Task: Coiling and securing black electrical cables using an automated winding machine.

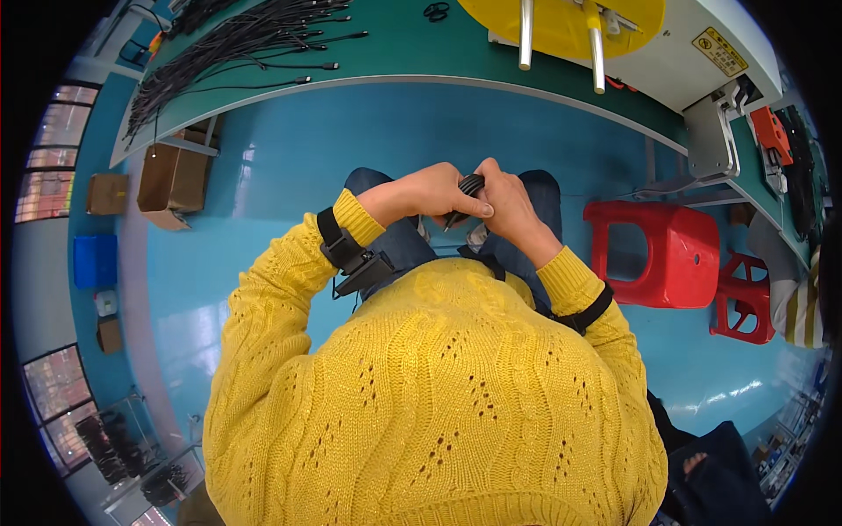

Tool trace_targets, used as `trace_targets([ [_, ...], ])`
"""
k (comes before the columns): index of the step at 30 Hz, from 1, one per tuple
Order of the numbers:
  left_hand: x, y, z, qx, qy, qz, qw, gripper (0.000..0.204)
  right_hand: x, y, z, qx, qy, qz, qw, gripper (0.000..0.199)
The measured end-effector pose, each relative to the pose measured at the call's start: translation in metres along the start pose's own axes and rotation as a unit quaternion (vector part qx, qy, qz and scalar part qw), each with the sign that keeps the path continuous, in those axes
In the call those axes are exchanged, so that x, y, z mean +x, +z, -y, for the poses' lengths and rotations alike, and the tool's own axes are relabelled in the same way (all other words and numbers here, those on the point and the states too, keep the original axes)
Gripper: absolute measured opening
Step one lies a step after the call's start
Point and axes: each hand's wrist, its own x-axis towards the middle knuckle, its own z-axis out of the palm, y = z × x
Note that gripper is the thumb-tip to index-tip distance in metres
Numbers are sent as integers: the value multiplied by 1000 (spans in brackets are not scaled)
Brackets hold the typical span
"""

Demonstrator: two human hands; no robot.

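Close together above my lap, both hands hold a small black bundle [471,185] that looks like cable wound into tight loops. My left hand [428,191] is closed on its left side, with the thumb reaching across toward the right. My right hand [510,203] closes on the other side, its fingers curled over the top. A dark thin end points down below the bundle between the hands. The palms and much of the bundle are hidden.
Many loose black cables [254,44] lie on the green-topped bench [412,53] ahead. A machine with a yellow disc [561,22] and metal rods stands at the right. Red stools [671,254] are on the right, a cardboard box [175,180] at the left. A person sits behind, lower right.
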Motion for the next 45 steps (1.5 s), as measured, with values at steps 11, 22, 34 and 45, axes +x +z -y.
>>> trace_targets([
  [11, 19, 16, 29, -339, -38, 199, 919, 29, 3, -19, 8, -173, -99, 143, 969, 23],
  [22, 0, 13, 31, -208, 47, 61, 975, 27, 3, 6, 12, 219, 76, 21, 973, 13],
  [34, 7, 4, 46, -315, -35, 216, 923, 27, 5, 8, 10, -56, 12, 101, 993, 15],
  [45, 5, 21, 59, -352, -11, 100, 931, 11, 4, 21, 8, -60, -56, 34, 996, 14],
])
